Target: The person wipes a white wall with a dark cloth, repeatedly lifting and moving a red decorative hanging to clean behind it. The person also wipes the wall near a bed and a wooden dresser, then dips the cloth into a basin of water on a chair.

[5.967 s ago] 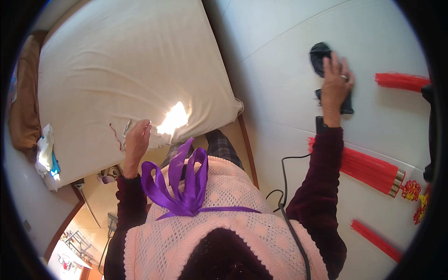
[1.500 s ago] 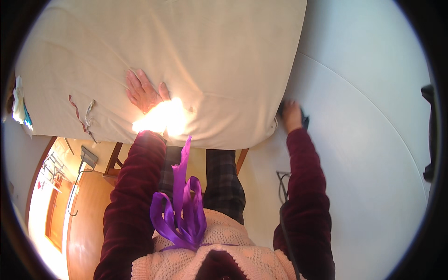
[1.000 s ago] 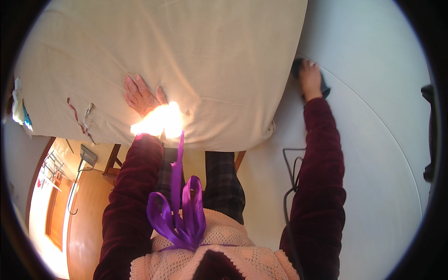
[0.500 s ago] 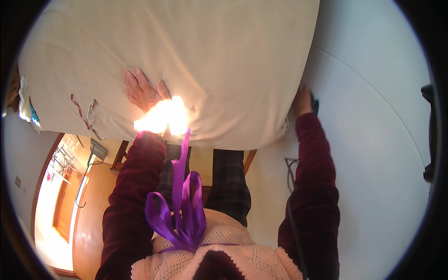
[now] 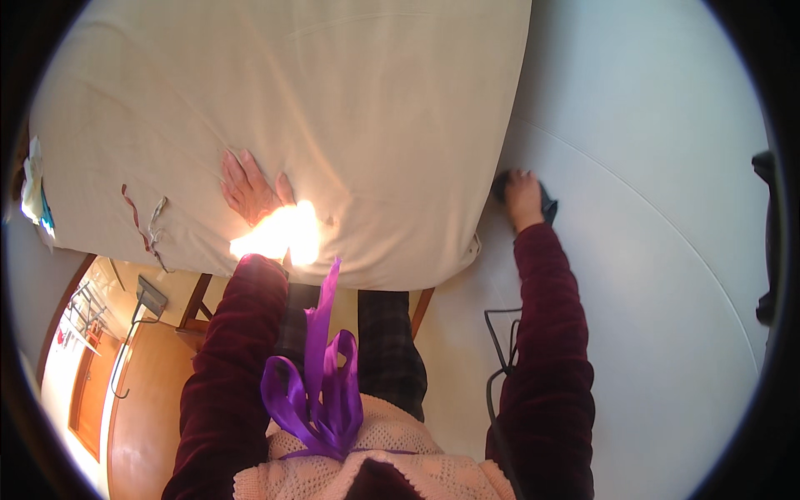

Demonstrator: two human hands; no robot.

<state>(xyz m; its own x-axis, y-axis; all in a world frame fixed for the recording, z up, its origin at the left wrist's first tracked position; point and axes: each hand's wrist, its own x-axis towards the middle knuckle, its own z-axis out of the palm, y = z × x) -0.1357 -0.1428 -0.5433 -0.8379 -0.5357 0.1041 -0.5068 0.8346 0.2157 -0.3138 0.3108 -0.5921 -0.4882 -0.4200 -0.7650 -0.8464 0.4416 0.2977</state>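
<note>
Apparently the tightest spot is at the right hand [image 5: 523, 200], which grasps a bunched dark cloth [image 5: 549, 206] against the pale wall [image 5: 642, 292], just beside the edge of the bed. Cloth shows on both sides of the fingers; how firmly they close on it cannot be told, since the palm side is hidden. The left hand [image 5: 250, 190] grasps nothing and lies flat, fingers spread, on the beige sheet [image 5: 400, 125], with glare covering its wrist.

Several things could go wrong. The sheet is loose enough to wrinkle, so weight on the left palm might make it slide. The right knuckles could scrape the bed's side if the arm swung inward, and a slack grip might let the cloth drop into the gap. A black cable [image 5: 505, 367] loops beside the right forearm and could snag on the sleeve. The upright tail of the purple ribbon [image 5: 316, 342] reaches toward the sheet's near edge and might catch underneath.

As for room, the wall extends upward and outward from the right hand, toward a dark object [image 5: 764, 242] at the far right. Inward, the bed's rounded corner limits the arm. Two thin cords [image 5: 137, 214] lie left of the left hand, well apart from it.
</note>
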